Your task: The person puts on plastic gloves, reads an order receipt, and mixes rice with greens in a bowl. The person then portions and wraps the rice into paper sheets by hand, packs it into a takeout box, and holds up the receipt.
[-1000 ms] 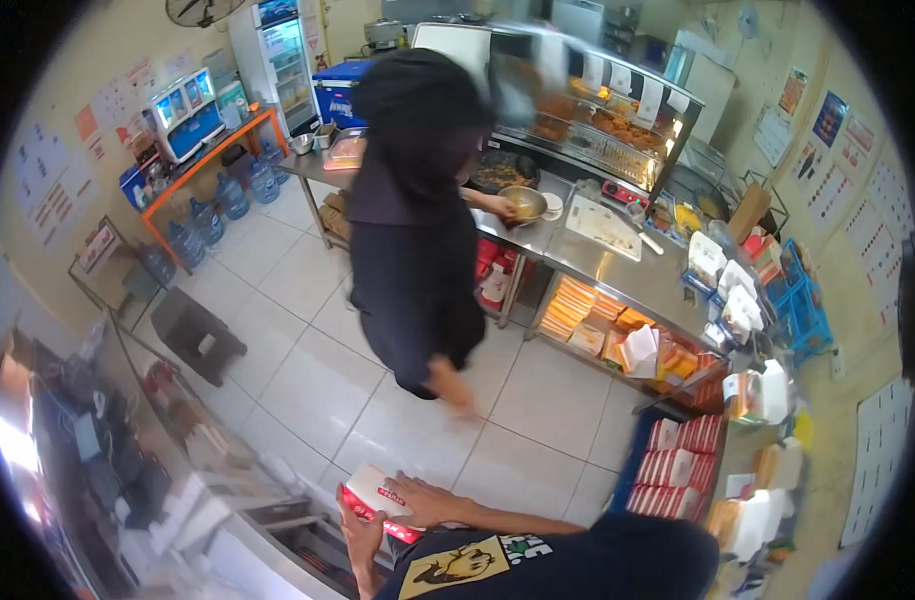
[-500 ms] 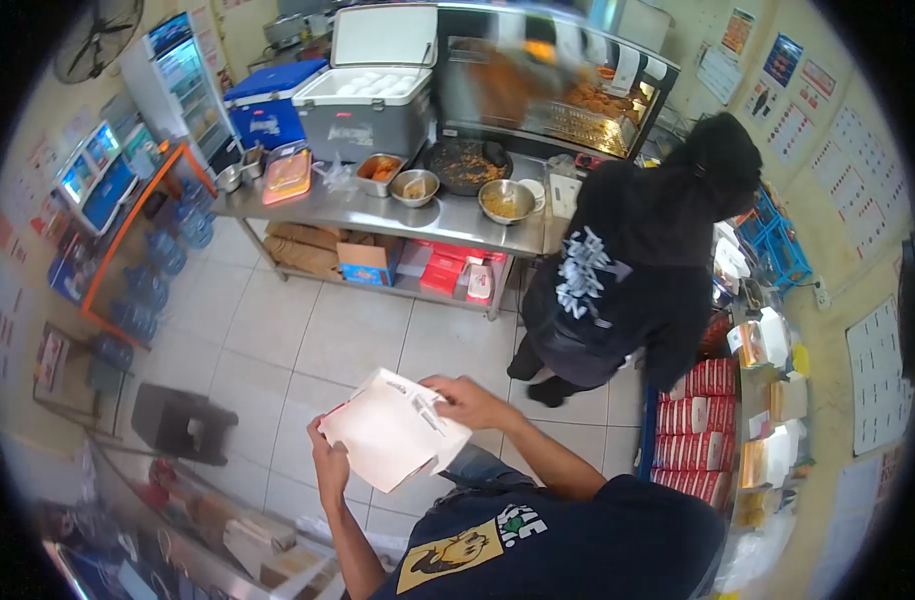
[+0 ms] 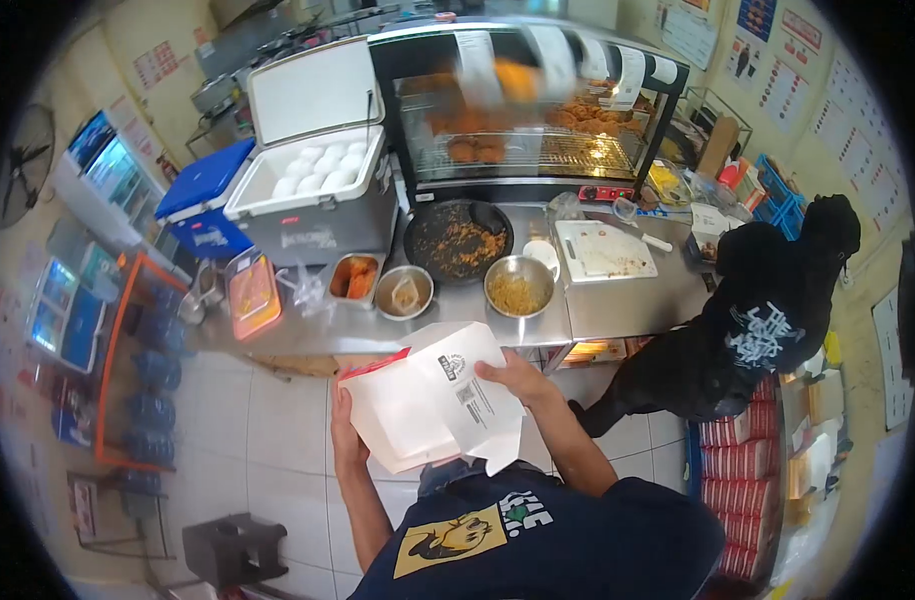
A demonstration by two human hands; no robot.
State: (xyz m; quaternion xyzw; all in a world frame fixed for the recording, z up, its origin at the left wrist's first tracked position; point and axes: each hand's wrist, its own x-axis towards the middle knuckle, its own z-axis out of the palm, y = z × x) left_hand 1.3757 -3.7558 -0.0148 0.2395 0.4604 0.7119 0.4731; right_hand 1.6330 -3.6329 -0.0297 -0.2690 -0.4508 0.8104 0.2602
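Note:
Between my hands, in front of my body, is a white cardboard takeaway box (image 3: pixel 403 410) with its lid flap raised. Black printing shows on the flap, and red along one edge. My left hand (image 3: pixel 347 425) grips the box's left side. On the right, the fingers of my right hand (image 3: pixel 515 378) are closed on the printed flap. Just beyond the box, at the counter's edge, stand a metal bowl of yellowish shredded food (image 3: pixel 519 295) and a second metal bowl (image 3: pixel 406 292) with a bag-like item inside. Behind them sits a black pan of browned food (image 3: pixel 448 245).
A cooler (image 3: pixel 313 215) holds several white rounded packets. A glass food warmer (image 3: pixel 478 150) stands behind the pan. Right of it lie a white cutting board (image 3: pixel 603 252) and knife (image 3: pixel 658 242). A co-worker in black (image 3: pixel 738 310) bends beside stacked red-and-white boxes (image 3: pixel 728 470).
I have come closer to the counter with the box. Its printed flap is now raised more into view. The co-worker has shifted right and leans toward the side shelf.

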